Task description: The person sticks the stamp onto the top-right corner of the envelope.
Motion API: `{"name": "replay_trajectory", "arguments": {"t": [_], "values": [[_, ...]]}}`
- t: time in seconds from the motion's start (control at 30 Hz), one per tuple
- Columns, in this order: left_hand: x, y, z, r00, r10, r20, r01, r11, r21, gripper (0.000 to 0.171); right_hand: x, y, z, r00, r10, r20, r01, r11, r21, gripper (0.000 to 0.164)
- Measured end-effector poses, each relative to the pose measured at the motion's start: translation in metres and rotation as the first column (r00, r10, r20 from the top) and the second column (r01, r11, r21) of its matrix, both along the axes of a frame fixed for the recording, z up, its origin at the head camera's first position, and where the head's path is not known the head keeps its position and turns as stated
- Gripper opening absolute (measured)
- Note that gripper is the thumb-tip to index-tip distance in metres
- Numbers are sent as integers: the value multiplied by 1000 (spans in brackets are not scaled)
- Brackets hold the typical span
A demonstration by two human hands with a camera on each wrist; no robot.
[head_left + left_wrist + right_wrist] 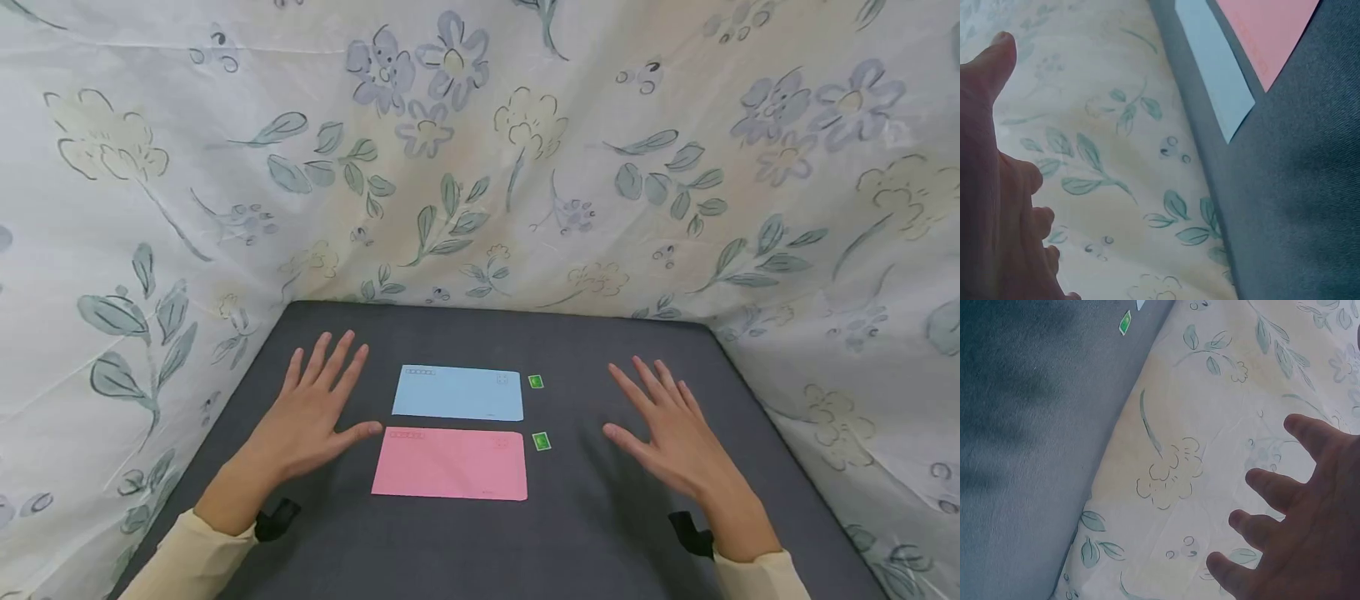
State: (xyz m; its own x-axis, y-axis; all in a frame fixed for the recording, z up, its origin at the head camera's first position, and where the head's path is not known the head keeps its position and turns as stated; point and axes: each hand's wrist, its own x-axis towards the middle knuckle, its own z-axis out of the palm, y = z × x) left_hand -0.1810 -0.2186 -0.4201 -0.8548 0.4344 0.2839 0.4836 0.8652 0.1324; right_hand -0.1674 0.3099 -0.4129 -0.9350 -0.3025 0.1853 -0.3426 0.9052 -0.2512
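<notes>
A light blue envelope [457, 393] lies flat on the dark table, with a pink envelope [452, 465] just in front of it. Right of the blue one is a small green stamp [536, 382]; a second green stamp [542, 442] lies beside the pink one. The left hand [315, 421] is spread, its thumb near the pink envelope's upper left corner, and holds nothing. Over the table's right side, the right hand [671, 433] has its fingers spread and holds nothing. Both wrist views show extended fingers, with the blue envelope [1216, 75] partly visible in the left one.
The dark grey table [450, 550] has its back edge against a floral curtain [480, 167], which also hangs along the left and right sides. Black straps [276, 520] with wrist cameras sit below both hands.
</notes>
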Motion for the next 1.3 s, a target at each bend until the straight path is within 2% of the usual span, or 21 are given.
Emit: {"name": "replay_trajectory", "arguments": {"t": [0.2, 0.4, 0.57, 0.7, 0.87, 1.1, 1.3], "values": [[1, 1, -2, 1000, 2, 21, -3, 1000, 12, 108, -1, -3, 2, 1000, 20, -6, -21, 998, -54, 83], [0, 4, -5, 998, -33, 62, 29, 998, 63, 104, -4, -4, -3, 1000, 20, -21, -23, 990, -143, 78], [0, 5, -8, 996, -46, 71, 39, 994, 101, 99, -6, -8, -7, 999, 45, 15, -41, 978, -203, 73], [1, 9, -11, 993, -88, 78, 75, 986, 151, 95, -6, -11, -8, 998, 38, 44, -28, 978, -207, 68], [4, 17, -15, 985, -129, 113, 105, 975, 197, 92, -7, -12, -11, 999, 34, 39, -24, 974, -224, 60], [9, 34, -25, 961, -193, 199, 148, 964, 222, 81, -13, -19, -17, 998, -4, 66, 25, 944, -330, 52], [10, 47, -38, 948, -221, 228, 175, 963, 207, 86, -21, -22, -25, 998, 4, 66, 20, 930, -366, 36]]}}
